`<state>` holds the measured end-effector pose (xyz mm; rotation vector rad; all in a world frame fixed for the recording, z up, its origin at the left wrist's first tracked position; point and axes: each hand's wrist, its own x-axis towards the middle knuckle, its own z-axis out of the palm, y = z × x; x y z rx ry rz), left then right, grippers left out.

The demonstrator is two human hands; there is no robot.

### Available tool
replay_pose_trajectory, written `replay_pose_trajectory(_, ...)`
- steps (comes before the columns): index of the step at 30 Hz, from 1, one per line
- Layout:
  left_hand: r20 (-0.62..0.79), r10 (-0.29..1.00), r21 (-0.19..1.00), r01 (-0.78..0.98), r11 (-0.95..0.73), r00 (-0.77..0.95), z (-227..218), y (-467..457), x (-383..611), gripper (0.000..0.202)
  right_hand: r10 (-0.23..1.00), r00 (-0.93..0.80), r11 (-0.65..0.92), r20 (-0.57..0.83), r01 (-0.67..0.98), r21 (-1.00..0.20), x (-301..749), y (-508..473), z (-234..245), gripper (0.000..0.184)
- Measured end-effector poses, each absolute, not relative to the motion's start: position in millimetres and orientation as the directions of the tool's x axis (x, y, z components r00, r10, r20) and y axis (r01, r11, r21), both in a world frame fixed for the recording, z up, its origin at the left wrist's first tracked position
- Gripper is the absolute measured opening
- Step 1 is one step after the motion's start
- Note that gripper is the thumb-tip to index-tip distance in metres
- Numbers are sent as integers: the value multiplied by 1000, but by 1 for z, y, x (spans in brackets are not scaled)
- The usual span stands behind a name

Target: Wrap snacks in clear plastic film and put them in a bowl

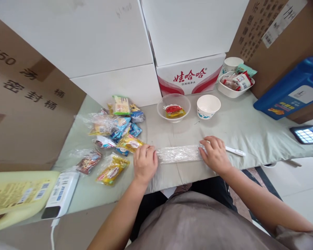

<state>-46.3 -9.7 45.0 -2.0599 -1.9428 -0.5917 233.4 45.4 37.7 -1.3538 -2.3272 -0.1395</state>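
A roll of clear cling film (179, 153) lies across the pale green cloth near the table's front edge. My left hand (144, 162) is curled over its left end. My right hand (215, 153) covers its right end, fingers bent over it. A white pen-like stick (235, 151) pokes out from under my right hand. Behind the roll stand a clear bowl (161, 110) holding a red and yellow snack packet (174, 110) and an empty white paper bowl (208, 106).
Several wrapped snacks (114, 133) lie scattered to the left. A white device (61, 194) and a yellow bottle (14, 198) sit at the near left. A white tray of packets (236, 85), a paper cup (232, 64), a blue jug (293, 90) and cardboard boxes (190, 76) line the back.
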Motion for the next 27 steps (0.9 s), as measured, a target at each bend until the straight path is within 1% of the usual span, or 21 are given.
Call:
replay_pose_trajectory(2, 421, 894, 132, 964, -229, 155, 46, -10, -26, 31, 716, -549, 653, 431, 745, -135, 217, 41, 35, 36)
replay_pose_trajectory(4, 304, 908, 144, 929, -342, 288, 37, -10, -9, 42, 627, -696, 767, 349, 629, -124, 201, 38, 27, 54)
replay_pose_trajectory(6, 176, 926, 128, 925, -359, 335, 23, -12, -4, 54, 591, -772, 806, 235, 578, -127, 195, 37, 16, 73)
replay_pose_trajectory(8, 114, 948, 100, 946, -308, 296, 11, -16, -14, 62, 624, -766, 782, 154, 610, -129, 204, 36, 9, 83)
replay_pose_trajectory(10, 118, 960, 77, 962, -263, 253, 4, -23, -33, 65, 670, -732, 743, 126, 660, -111, 225, 33, 7, 86)
replay_pose_trajectory(12, 155, 960, 62, 967, -246, 235, 5, -31, -48, 65, 685, -716, 728, 131, 680, -90, 250, 25, 9, 89)
replay_pose_trajectory(13, 183, 958, 57, 971, -233, 220, 7, -36, -52, 62, 683, -717, 730, 138, 679, -82, 260, 20, 10, 91)
replay_pose_trajectory(15, 251, 954, 71, 980, -188, 165, 15, -44, -48, 51, 669, -728, 742, 151, 666, -78, 276, 9, 13, 95)
replay_pose_trajectory(16, 277, 949, 99, 978, -182, 149, 19, -47, -42, 44, 665, -731, 746, 155, 661, -81, 282, 2, 13, 93)
replay_pose_trajectory(17, 290, 945, 143, 969, -201, 153, 23, -50, -34, 38, 664, -730, 746, 161, 660, -86, 286, -3, 13, 88)
replay_pose_trajectory(19, 280, 936, 245, 927, -284, 213, 29, -51, -14, 32, 673, -717, 738, 182, 665, -111, 291, -13, 13, 67)
replay_pose_trajectory(21, 251, 928, 316, 883, -349, 277, 31, -47, 4, 31, 678, -699, 734, 229, 659, -164, 296, -22, 13, 45)
replay_pose_trajectory(24, 230, 919, 331, 863, -382, 319, 30, -36, 22, 30, 646, -691, 763, 324, 596, -250, 300, -33, 22, 26)
replay_pose_trajectory(27, 212, 869, 315, 811, -494, 447, 27, -28, 29, 30, 573, -737, 818, 357, 486, -308, 298, -44, 38, 18)
